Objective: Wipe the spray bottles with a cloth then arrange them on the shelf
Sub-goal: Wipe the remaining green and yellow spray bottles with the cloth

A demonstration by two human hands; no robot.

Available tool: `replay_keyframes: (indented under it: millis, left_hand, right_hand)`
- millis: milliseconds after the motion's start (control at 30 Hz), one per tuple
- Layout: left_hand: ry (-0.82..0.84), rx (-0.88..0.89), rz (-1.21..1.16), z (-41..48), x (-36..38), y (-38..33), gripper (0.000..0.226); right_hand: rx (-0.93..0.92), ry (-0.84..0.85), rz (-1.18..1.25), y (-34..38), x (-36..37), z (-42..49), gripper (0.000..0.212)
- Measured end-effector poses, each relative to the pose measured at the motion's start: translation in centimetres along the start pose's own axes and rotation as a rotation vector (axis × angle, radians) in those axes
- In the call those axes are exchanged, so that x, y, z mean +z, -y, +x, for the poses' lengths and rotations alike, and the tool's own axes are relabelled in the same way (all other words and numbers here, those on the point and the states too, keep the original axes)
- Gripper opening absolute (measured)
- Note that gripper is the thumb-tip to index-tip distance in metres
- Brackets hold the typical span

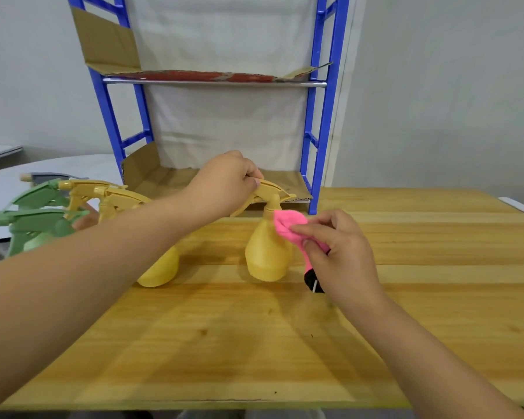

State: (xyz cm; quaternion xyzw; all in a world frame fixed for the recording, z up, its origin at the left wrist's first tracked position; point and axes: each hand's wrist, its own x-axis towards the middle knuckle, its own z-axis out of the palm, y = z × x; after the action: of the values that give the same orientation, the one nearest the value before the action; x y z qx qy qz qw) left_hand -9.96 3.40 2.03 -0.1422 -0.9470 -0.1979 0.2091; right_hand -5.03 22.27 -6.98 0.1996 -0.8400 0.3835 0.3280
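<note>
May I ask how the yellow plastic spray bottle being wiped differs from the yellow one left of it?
The wiped yellow plastic spray bottle is gripped at its trigger by the left hand, and the right hand holds a pink cloth to its shoulder; the other yellow spray bottle is touched by neither. The wiped one shows fully; the other is partly hidden by the left forearm. Colour and shape match.

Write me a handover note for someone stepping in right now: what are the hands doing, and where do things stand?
Left hand grips the spray head of a yellow bottle standing on the wooden table.
Right hand pinches the pink cloth against that bottle's shoulder.
Other yellow bottles and green bottles wait at the left.
Done: no bottle on the blue shelf yet.
Left: finish wiping this one, wipe the rest, shelve all.
</note>
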Motion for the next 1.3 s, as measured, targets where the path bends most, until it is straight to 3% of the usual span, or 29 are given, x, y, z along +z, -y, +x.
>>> replay_keyframes:
  millis: [167, 333, 667, 833, 1033, 1300]
  left_hand:
    - [-0.028, 0.043, 0.013, -5.2, -1.6, -0.8, 0.023]
    - [-0.028, 0.046, -0.053, -8.1, -2.5, -0.4, 0.023]
    - [0.187, 0.06, -0.35, -8.5, -3.1, 0.4, 0.027]
    - [0.234, 0.001, -0.38, -8.4, -3.8, 1.1, 0.028]
    - [0.273, 0.028, -0.282, -8.4, -4.0, 0.5, 0.031]
    - [0.221, 0.033, -0.158, -8.6, -3.6, -0.2, 0.034]
  right_hand:
    - [-0.131, -0.13, -0.032, 2.6, 0.5, -0.8, 0.036]
    - [-0.237, -0.111, -0.082, 3.8, 1.4, -2.8, 0.038]
    - [-0.436, -0.24, -0.252, 6.6, 3.5, -2.1, 0.021]
    - [-0.542, -0.19, -0.3, 6.3, 3.5, -1.6, 0.02]
    - [-0.461, -0.165, -0.282, 5.5, 3.4, -2.6, 0.028]
    - [-0.424, 0.063, -0.371, 4.5, 3.5, -7.8, 0.038]
